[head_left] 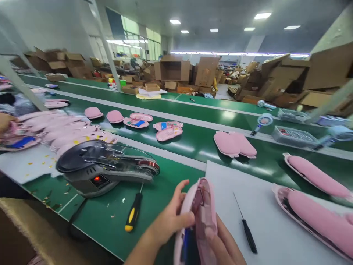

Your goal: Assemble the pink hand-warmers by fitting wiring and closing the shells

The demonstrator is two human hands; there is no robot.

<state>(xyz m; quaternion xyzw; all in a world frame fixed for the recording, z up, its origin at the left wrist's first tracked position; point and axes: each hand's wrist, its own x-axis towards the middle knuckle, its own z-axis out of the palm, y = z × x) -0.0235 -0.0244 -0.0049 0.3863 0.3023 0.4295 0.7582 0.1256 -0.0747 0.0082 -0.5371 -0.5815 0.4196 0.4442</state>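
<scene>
My left hand [176,217] grips one side of a pink plastic casing [188,200], its thumb over the rim. On the opposite side, my right hand [224,244] holds the same casing with thumb inside and fingers behind. The casing stands tilted, its two halves parted; thin wires and a dark blue part show inside. To its right a black screwdriver [249,235] lies on white sheeting [220,187]. A yellow-and-black screwdriver [134,209] rests on the green surface to the left.
A grey machine [102,180] with a lit red switch stands left. Pink casings [234,143] lie along the green belt [193,140], with more piled far left beside another person's hand [5,123]. Handheld fans [263,121] and a clear tray [293,136] sit right. Cardboard boxes [172,70] stand behind.
</scene>
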